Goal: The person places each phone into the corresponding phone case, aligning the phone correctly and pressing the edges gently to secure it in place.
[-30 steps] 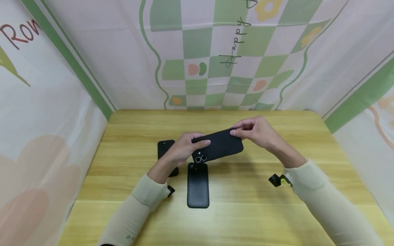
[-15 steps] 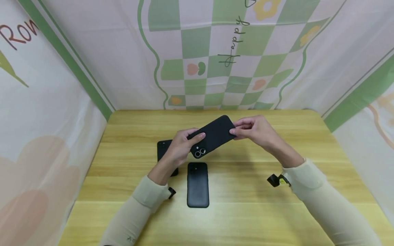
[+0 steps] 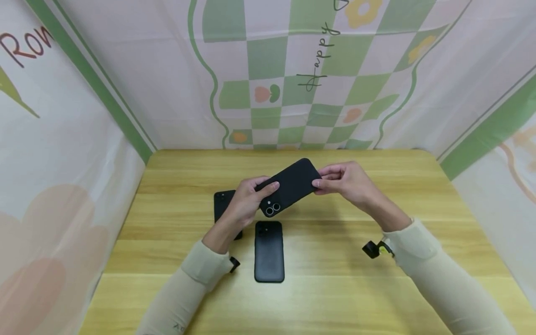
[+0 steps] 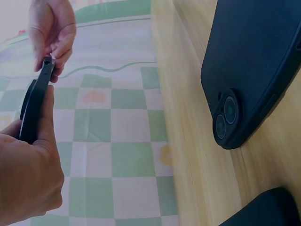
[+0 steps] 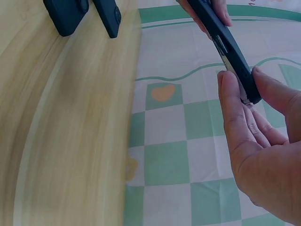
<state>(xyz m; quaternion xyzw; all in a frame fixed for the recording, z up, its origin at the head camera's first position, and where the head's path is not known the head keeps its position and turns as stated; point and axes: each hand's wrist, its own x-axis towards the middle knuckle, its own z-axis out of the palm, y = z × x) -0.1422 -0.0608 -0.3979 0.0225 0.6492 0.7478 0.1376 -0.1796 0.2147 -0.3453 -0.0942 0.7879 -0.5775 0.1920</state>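
A black phone [image 3: 291, 181], its two ringed camera lenses at the lower left, is held tilted above the table between both hands. My left hand [image 3: 247, 197] grips its camera end, thumb across the back and fingers beneath. At the opposite end, my right hand [image 3: 345, 181] pinches the corner between thumb and fingers. In the right wrist view a pale strip shows along the edge of the held phone [image 5: 230, 52], beside its black shell. The far face is hidden. Below lies a second black phone [image 3: 269, 253], camera side up. A third black phone [image 3: 223, 202] is partly covered by my left hand and wrist.
The wooden table [image 3: 368, 288] runs up to a patterned cloth backdrop [image 3: 268, 116], with more cloth on both sides. A small black camera mount [image 3: 371, 249] sticks out from the right sleeve [image 3: 418, 242]. Another black mount [image 3: 235, 264] shows at the left cuff.
The held phone has turned, its right end swinging upward and away, and shifted slightly left. My right hand has moved from its top edge to its right corner. The phones on the table stay put.
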